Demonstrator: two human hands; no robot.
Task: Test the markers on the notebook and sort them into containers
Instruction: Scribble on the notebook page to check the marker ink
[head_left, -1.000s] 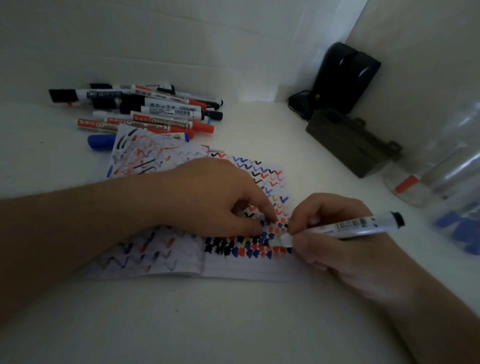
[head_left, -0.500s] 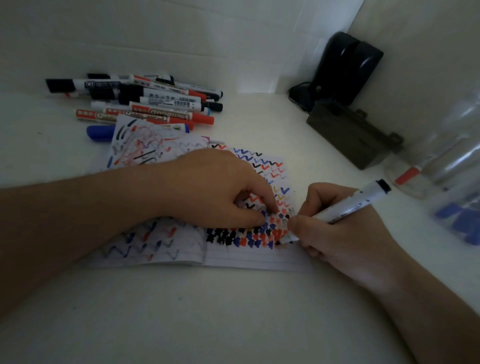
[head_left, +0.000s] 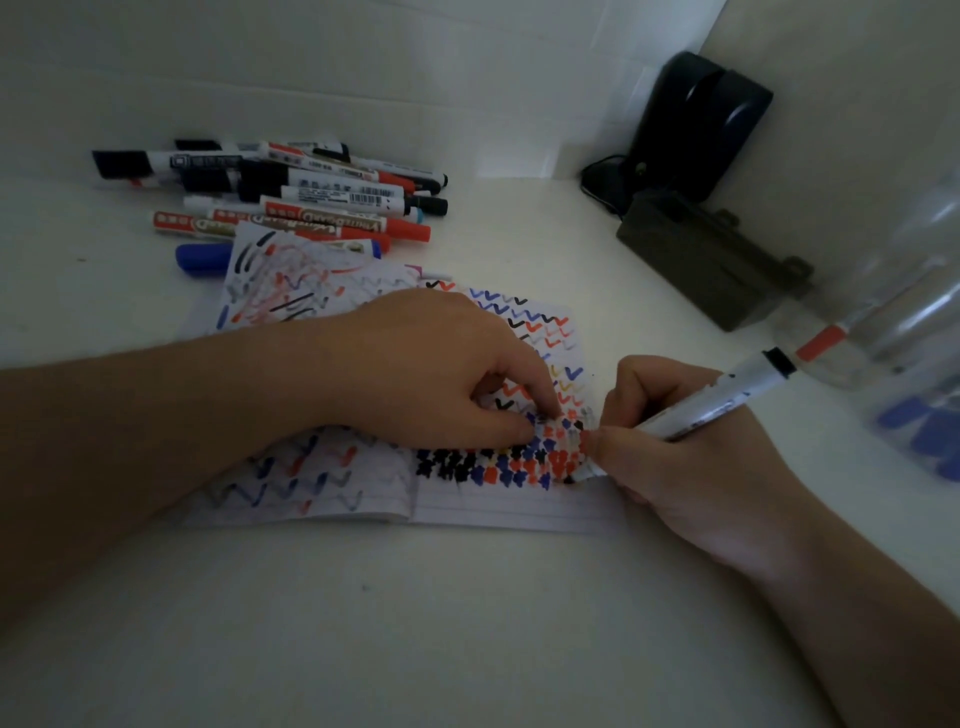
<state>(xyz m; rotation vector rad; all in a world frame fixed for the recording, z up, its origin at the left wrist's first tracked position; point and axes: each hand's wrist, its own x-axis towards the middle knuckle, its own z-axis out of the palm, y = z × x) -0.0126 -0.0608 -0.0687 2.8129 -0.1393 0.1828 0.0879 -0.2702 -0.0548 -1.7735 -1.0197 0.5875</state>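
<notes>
Leftmost, a pile of markers (head_left: 291, 202) lies on the white bench (head_left: 467, 623) behind the notebook; bodies are white with black, red or blue caps, and roughly ten are visible, though overlap prevents an exact count. One blue-capped marker (head_left: 202, 258) lies at the near edge of the pile, partly under the notebook's raised page. One notebook (head_left: 483, 504) lies open and flat at centre, its lined pages covered with zigzag strokes and rows of small blots in black, red and blue. The left hand (head_left: 441, 374) rests on the notebook, fingers (head_left: 545, 405) curled, fingertips pressing the right page; it holds nothing. The right hand (head_left: 691, 452) grips one white marker (head_left: 717, 400), fingers clamped around the barrel, tip touching the page at the end of the blot rows, black rear end pointing up and right. Two dark objects (head_left: 696, 124) stand in the far corner. At far right stand clear containers (head_left: 914, 322); their count cannot be told, one holding a red-ended marker (head_left: 821, 344), with blurred blue shapes below.
</notes>
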